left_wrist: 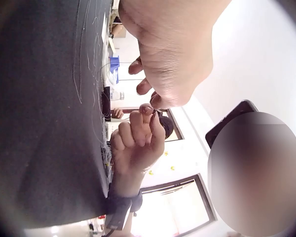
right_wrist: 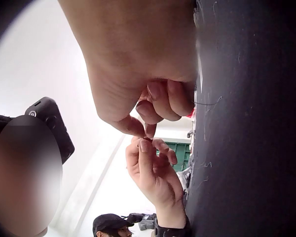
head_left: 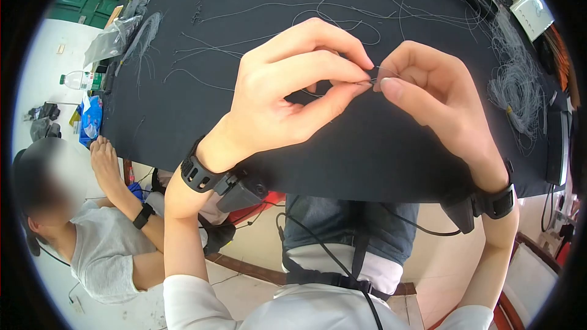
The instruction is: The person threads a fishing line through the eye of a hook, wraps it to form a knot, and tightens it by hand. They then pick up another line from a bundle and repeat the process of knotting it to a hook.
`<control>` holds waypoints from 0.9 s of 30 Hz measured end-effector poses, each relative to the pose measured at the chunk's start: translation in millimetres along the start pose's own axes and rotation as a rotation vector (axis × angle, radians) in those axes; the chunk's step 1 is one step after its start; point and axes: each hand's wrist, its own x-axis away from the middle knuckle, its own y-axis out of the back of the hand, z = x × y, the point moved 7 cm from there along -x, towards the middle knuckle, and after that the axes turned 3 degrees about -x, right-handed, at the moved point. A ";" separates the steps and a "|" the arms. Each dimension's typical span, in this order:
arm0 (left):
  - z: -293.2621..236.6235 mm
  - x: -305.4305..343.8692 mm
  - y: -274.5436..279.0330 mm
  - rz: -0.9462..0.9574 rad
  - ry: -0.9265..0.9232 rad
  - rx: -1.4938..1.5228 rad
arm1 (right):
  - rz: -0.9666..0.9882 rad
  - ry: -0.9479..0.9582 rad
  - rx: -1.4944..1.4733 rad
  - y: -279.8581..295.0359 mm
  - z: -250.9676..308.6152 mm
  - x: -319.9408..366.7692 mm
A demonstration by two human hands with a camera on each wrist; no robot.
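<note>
Both hands meet above the black table in the head view. My left hand [head_left: 281, 88] pinches a thin grey cord [head_left: 383, 69] between thumb and fingertips. Facing it, my right hand [head_left: 437, 95] pinches the cord with thumb and forefinger, its other fingers curled in. The fingertips of the two hands almost touch, and hide most of the held part. In the right wrist view a curved end of thin strand [right_wrist: 207, 103] sticks out beside the right hand's fingers. Long loose cords [head_left: 263, 6] lie on the table beyond the hands.
A coiled bundle of grey strands [head_left: 513, 91] lies on the right of the black table [head_left: 202, 116]. More strands [head_left: 147, 33] lie at the left edge, near a plastic bottle [head_left: 76, 79] and a blue packet [head_left: 92, 116]. Another person [head_left: 104, 244] sits on the left. A white box [head_left: 532, 12] stands far right.
</note>
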 end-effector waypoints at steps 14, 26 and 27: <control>1.4 0.5 -0.5 0.016 0.005 -0.005 | -0.041 0.056 -0.033 0.3 4.5 -0.8; 2.6 0.3 2.0 -0.005 0.037 -0.031 | -0.093 0.119 0.025 6.8 2.0 -3.4; 3.0 0.3 1.8 0.000 0.035 -0.029 | -0.096 0.144 0.027 5.8 2.9 -3.3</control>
